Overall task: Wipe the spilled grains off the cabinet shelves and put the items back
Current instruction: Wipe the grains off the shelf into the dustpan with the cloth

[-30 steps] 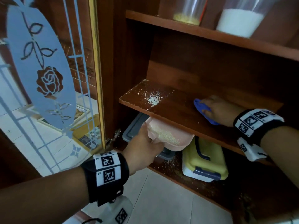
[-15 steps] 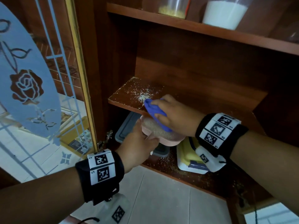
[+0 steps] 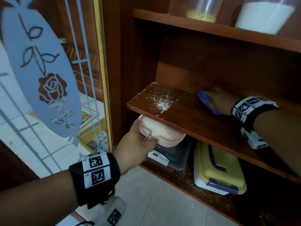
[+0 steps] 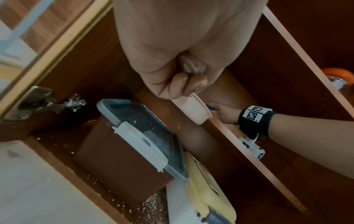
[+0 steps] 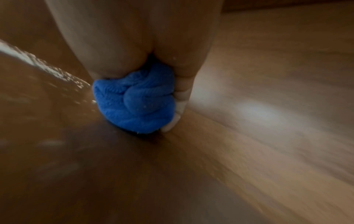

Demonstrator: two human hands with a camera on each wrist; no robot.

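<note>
Spilled white grains (image 3: pixel 162 104) lie on the left part of the brown middle shelf (image 3: pixel 192 118). My left hand (image 3: pixel 138 141) grips the rim of a pink bowl (image 3: pixel 162 136) partly filled with grains, held just under the shelf's front edge; the left wrist view shows that bowl (image 4: pixel 193 109) from the side. Farther right and deeper on the shelf, my right hand (image 3: pixel 218 100) presses a bunched blue cloth (image 3: pixel 206 101) onto the wood. In the right wrist view the cloth (image 5: pixel 134 100) is balled up under the fingers (image 5: pixel 180 106).
On the bottom shelf stand a grey-lidded box (image 3: pixel 175 155) and a yellow-lidded box (image 3: pixel 218 168), with scattered grains (image 3: pixel 180 175) around them. Two jars (image 3: pixel 263 13) sit on the upper shelf. The glass door with a rose motif (image 3: pixel 52 90) stands open on the left.
My right hand has swung the blue cloth from the bowl at the shelf's front edge back to the right and deeper onto the shelf. The left hand still holds the bowl under the edge.
</note>
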